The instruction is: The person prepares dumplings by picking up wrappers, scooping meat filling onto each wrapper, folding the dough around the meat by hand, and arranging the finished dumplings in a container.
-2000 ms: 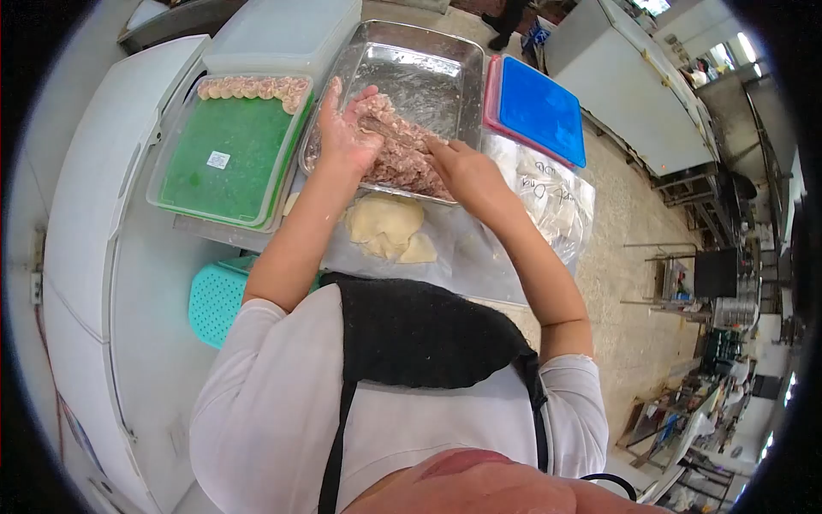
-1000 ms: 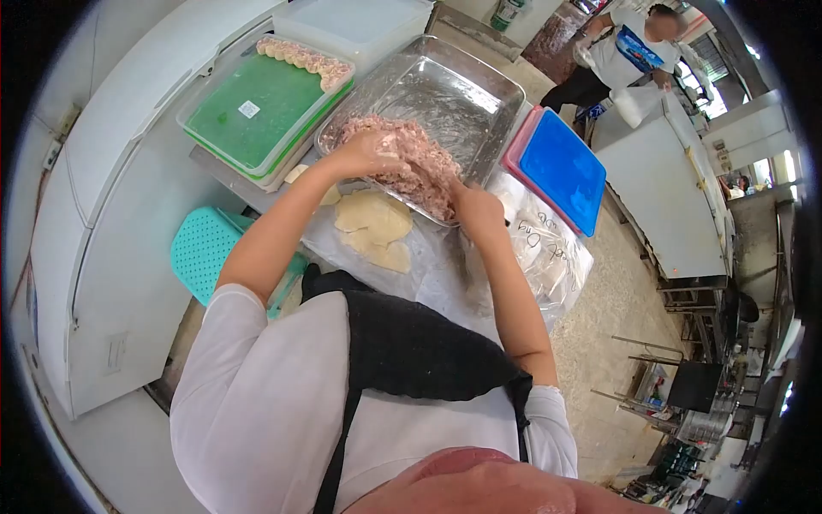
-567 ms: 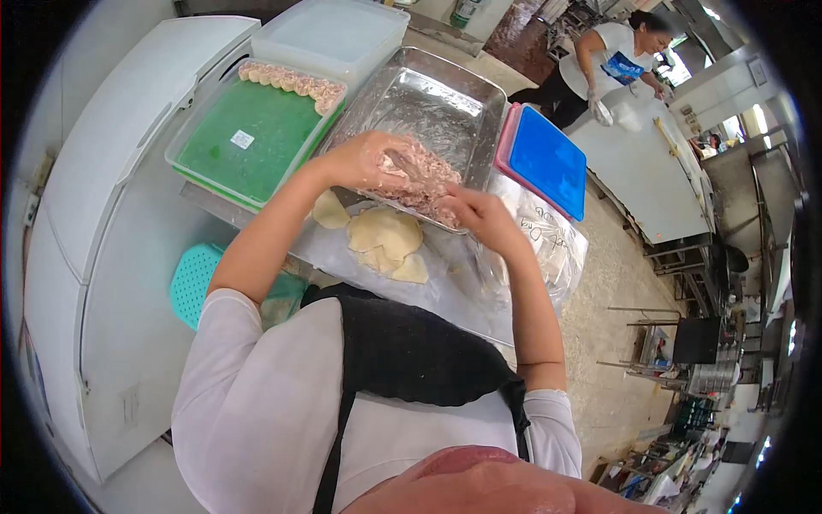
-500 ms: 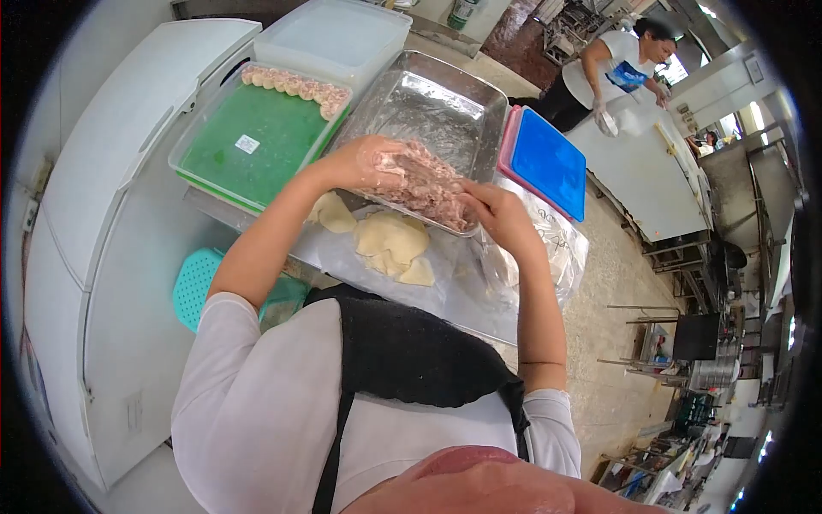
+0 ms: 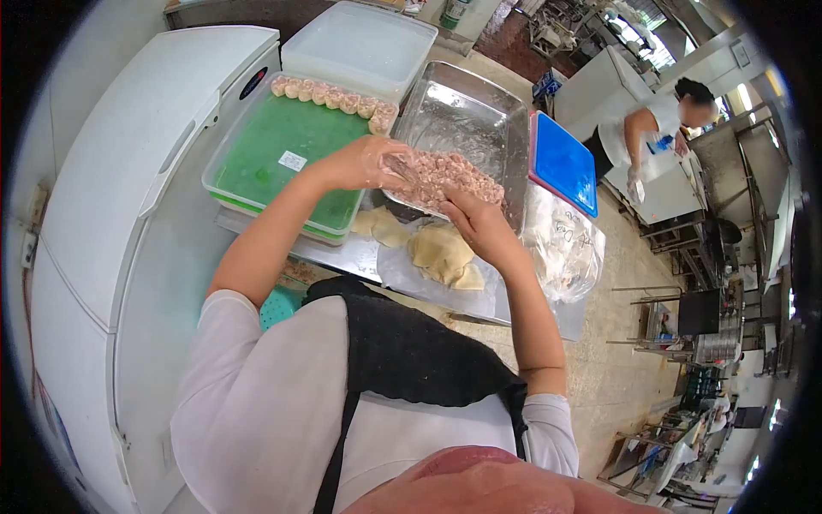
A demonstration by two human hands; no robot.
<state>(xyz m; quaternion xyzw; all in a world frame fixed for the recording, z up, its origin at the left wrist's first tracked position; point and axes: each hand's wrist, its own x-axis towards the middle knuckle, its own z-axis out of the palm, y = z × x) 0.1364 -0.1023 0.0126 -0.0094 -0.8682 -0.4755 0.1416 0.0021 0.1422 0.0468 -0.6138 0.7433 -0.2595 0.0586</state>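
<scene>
Pinkish minced meat (image 5: 454,176) fills the near side of a deep metal tray (image 5: 467,107). My left hand (image 5: 377,164) is curled over the tray's left end, smeared with meat; whatever lies in its closed fingers blends with the mince. At the near rim, my right hand (image 5: 481,224) has its fingers drawn together against the meat, and what they grip is hidden. Pale dough wrappers (image 5: 441,250) lie in a loose stack on a plastic sheet in front of the tray. A green-bottomed container (image 5: 248,163) on the left holds a row of filled dumplings (image 5: 330,96) along its far edge.
A translucent lidded box (image 5: 360,43) stands behind the green container. Right of the tray are a blue lid (image 5: 563,163) and a bagged stack (image 5: 561,244). A white freezer (image 5: 154,154) borders the left. Another person (image 5: 638,137) works at a far table.
The view has shifted, so the trays sit farther right in the picture. My right hand has moved inward along the meat from the tray's right corner. My left hand stays at the meat's left end.
</scene>
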